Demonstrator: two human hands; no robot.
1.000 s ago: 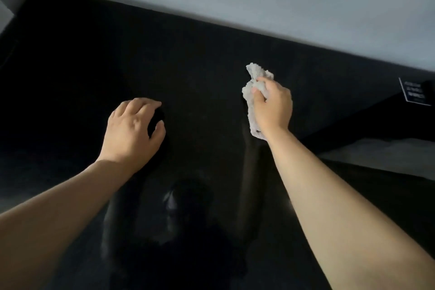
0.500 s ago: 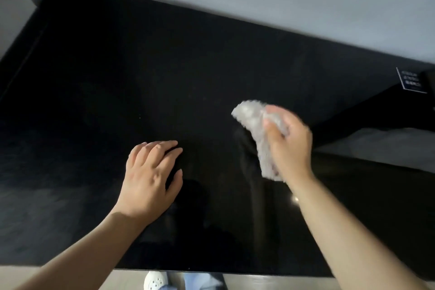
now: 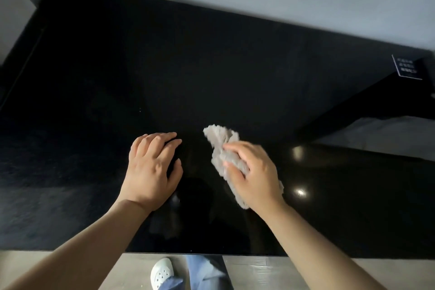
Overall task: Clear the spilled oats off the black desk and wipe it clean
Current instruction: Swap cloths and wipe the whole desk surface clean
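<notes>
**Cloth handling on the black tabletop**

My right hand (image 3: 253,174) grips the grey cloth (image 3: 221,146), fingers (image 3: 233,148) curled over its middle and pressing it onto the black tabletop (image 3: 211,66) near the front edge, a little right of centre. My left hand (image 3: 151,167) lies just beside it to the left, palm down, fingers loosely open and holding nothing.

1. Handling: I judge the cloth light, soft and limp. It will fold or bunch under sideways load, so I hold it at the centre of the wad, with flat downward pressure.
2. Surface: the tabletop is glossy (two lamp reflections show right of my hand) and likely slippery; the cloth should slide easily.
3. Appearance: the cloth is pale grey, fuzzy and crumpled, with one tuft free on the far side and one end showing behind my palm.
4. Residue: a few pale specks remain, far left of my left hand and at the near edge; I cannot tell whether they are oats.
</notes>
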